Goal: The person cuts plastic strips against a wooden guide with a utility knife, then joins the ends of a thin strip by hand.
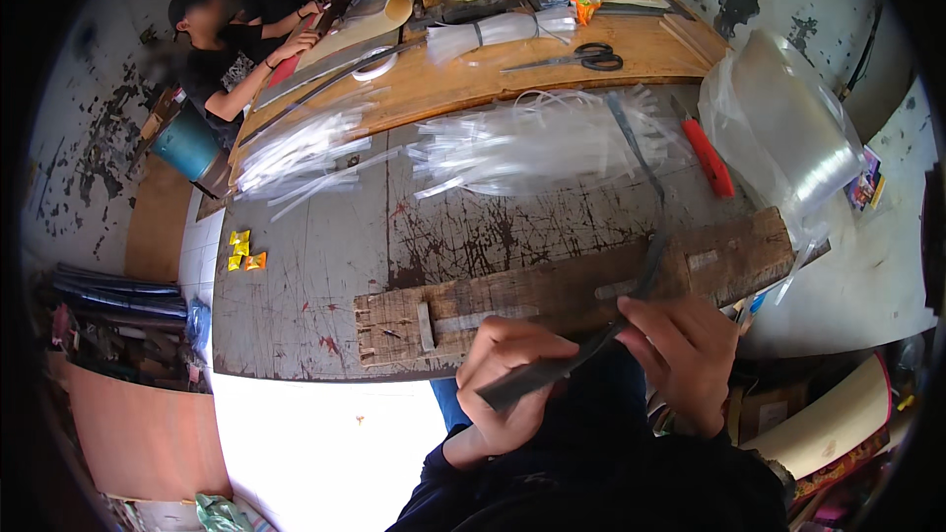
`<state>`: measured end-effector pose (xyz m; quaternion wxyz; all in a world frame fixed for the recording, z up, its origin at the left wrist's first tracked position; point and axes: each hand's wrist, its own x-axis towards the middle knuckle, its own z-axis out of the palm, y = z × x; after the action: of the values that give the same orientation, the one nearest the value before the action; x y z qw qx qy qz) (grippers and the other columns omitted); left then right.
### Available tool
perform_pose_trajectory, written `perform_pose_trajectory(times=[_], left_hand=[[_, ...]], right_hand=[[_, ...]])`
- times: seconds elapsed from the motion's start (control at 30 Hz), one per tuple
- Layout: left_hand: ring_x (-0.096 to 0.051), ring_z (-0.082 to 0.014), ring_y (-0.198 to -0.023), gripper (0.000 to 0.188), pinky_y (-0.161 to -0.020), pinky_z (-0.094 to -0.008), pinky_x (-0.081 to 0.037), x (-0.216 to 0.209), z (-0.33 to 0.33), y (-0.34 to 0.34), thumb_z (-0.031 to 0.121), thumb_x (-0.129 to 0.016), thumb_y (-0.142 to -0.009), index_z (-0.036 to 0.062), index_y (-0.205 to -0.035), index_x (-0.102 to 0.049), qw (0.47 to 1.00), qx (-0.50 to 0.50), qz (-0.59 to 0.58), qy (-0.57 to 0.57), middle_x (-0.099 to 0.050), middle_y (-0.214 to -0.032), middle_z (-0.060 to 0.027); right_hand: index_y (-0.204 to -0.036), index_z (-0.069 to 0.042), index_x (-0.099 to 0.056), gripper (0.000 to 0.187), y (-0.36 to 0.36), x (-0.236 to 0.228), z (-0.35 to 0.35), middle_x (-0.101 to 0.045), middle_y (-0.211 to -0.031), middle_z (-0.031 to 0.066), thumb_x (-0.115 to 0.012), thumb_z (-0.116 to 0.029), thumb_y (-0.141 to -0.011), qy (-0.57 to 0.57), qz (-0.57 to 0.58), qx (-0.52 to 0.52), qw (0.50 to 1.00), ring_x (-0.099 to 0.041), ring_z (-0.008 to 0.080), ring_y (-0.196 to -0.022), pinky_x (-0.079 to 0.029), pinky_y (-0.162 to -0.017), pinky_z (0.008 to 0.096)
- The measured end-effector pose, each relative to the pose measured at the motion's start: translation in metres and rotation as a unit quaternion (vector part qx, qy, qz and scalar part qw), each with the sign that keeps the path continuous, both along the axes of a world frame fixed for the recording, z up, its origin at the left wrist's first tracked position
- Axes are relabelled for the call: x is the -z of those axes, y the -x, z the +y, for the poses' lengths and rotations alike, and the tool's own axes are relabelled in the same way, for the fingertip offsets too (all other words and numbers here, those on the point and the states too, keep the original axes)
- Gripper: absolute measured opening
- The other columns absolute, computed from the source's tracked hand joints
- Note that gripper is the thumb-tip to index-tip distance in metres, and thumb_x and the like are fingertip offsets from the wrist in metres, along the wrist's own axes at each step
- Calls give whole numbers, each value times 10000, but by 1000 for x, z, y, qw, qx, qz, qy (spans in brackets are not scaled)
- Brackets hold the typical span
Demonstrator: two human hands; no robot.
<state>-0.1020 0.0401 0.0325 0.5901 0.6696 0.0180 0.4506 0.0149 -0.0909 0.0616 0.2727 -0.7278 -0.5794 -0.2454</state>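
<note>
Centrally, in the head view, the left hand [512, 374] grips a dark strip [650, 261] close to its near end, fingers curled around it. The right hand [685, 350] pinches the same strip farther along, between thumb and fingers. Both hands are at the near edge of a scratched grey table [296, 315]. Beyond them, the strip runs over a worn wooden board [532, 296] and up onto a spread of clear plastic strips [522, 153]. A red-handled tool [708, 158] lies just right of that spread, near a large clear roll [803, 128]. Black-handled scissors [599, 57] rest farther back.
</note>
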Motion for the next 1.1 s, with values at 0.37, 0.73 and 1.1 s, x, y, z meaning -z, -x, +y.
perform_pose_trajectory(times=[0.37,0.73,1.1], left_hand=[[-559,-176,-613,111,-514,-276,-435,-9,-13,3,29,-702,-623,62,-676,-610,974,19,145,-175,-560,-674,-9],[-562,-162,-576,61,-483,-250,-438,-5,-15,4,14,-655,-661,21,-679,-598,986,12,138,-96,-551,-675,-61],[-593,-149,-650,174,-524,-233,-462,-5,-16,-4,-15,-682,-647,26,-794,-597,989,-3,123,-88,-564,-760,-53]], right_hand=[[-840,-26,-595,266,23,7,-5,-510,-1002,134,-748,-105,-637,-130,354,-102,920,-571,133,-671,-462,-582,231],[-855,7,-568,154,24,11,-6,-446,-1014,127,-641,32,-722,-176,621,-175,743,-569,118,-727,-463,-579,209],[-761,-35,-565,165,20,13,-4,-478,-987,103,-688,-4,-656,-112,547,-122,821,-509,136,-828,-412,-732,268]])
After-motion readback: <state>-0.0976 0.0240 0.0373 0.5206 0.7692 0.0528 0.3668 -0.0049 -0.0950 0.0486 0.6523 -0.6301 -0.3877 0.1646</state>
